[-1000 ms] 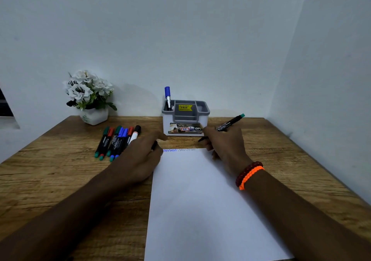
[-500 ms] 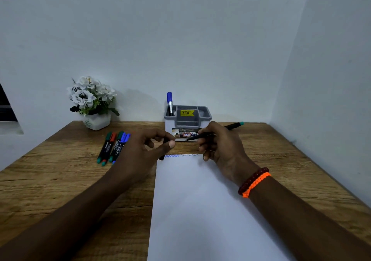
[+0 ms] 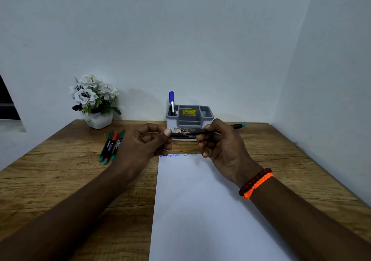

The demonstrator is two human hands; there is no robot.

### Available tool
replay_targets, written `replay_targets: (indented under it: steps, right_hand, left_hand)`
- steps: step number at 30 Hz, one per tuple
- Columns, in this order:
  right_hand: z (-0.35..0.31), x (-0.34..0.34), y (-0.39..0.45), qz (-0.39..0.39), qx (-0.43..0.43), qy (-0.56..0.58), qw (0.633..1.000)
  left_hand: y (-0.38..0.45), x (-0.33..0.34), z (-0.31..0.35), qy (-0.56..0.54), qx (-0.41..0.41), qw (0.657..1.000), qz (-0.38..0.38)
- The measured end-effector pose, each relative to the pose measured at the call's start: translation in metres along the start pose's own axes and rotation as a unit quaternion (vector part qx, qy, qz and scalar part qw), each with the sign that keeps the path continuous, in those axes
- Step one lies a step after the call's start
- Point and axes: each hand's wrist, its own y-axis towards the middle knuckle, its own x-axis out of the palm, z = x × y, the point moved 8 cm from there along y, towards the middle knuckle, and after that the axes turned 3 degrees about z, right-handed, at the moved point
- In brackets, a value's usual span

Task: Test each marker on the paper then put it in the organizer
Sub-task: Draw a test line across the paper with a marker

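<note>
My right hand (image 3: pixel 224 146) grips a black marker with a teal end (image 3: pixel 239 125), held level in front of the grey organizer (image 3: pixel 189 118). My left hand (image 3: pixel 144 142) pinches a black cap (image 3: pixel 175 134) between thumb and finger, right at the marker's tip. One blue-capped marker (image 3: pixel 171 98) stands in the organizer's left slot. The white paper (image 3: pixel 200 200) lies below the hands, with a blue zigzag (image 3: pixel 170 155) and a thin dark zigzag (image 3: pixel 190 155) along its top edge. Several markers (image 3: pixel 112 144) lie on the table to the left, partly hidden by my left hand.
A white pot of white flowers (image 3: pixel 96 102) stands at the back left of the wooden table (image 3: pixel 60 170). Walls close off the back and the right side. Orange and dark red bands (image 3: pixel 256 182) circle my right wrist.
Both hands lifted off the paper and came together in front of the organizer. The marker swung from slanted to level, and my left hand brought the cap up to its tip.
</note>
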Motion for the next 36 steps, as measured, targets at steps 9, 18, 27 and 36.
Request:
replay_targets:
  steps: [9,18,27,36]
  right_hand:
    - [0.000,0.007,-0.003,-0.032,-0.002,-0.009,0.999]
    - [0.005,0.013,-0.003,-0.083,-0.008,-0.048,0.995]
    - [0.017,0.011,-0.005,-0.075,0.023,-0.041,0.996]
    - [0.010,0.019,-0.004,-0.088,0.013,-0.026,0.996]
  left_hand:
    - [-0.003,0.004,0.001,-0.007,0.007,1.000,-0.013]
    - [-0.004,0.006,0.008,0.044,0.052,0.997,-0.022]
    - [-0.004,0.005,0.008,0.029,0.047,0.998,-0.031]
    - [0.002,0.001,0.015,0.034,0.055,0.997,-0.051]
